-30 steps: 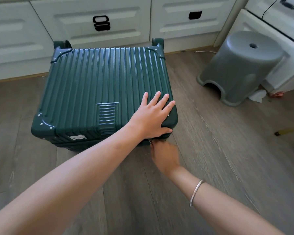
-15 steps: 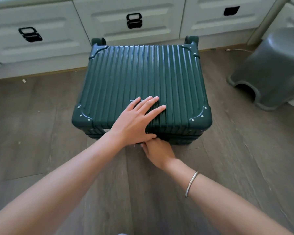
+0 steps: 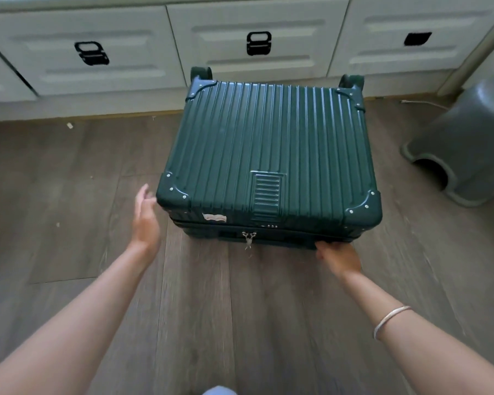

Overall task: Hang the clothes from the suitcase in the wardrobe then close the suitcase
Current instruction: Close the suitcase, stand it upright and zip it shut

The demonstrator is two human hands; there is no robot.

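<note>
Wood floor (image 3: 69,195) before white drawers (image 3: 97,52): green suitcase (image 3: 268,143) lies flat, lid down, zipper pulls (image 3: 248,238) at the front. Your left hand (image 3: 146,218) hovers just beside its near left corner, fingers straight and relaxed, holding nothing. Your right hand (image 3: 338,256) touches the lower front edge; fingers hidden, grip cannot be told.

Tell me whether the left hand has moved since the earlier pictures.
Yes. The left hand has left the top of the suitcase, where it pressed near the ribbed panel, and is now open farther left, beside the suitcase's near corner.
</note>
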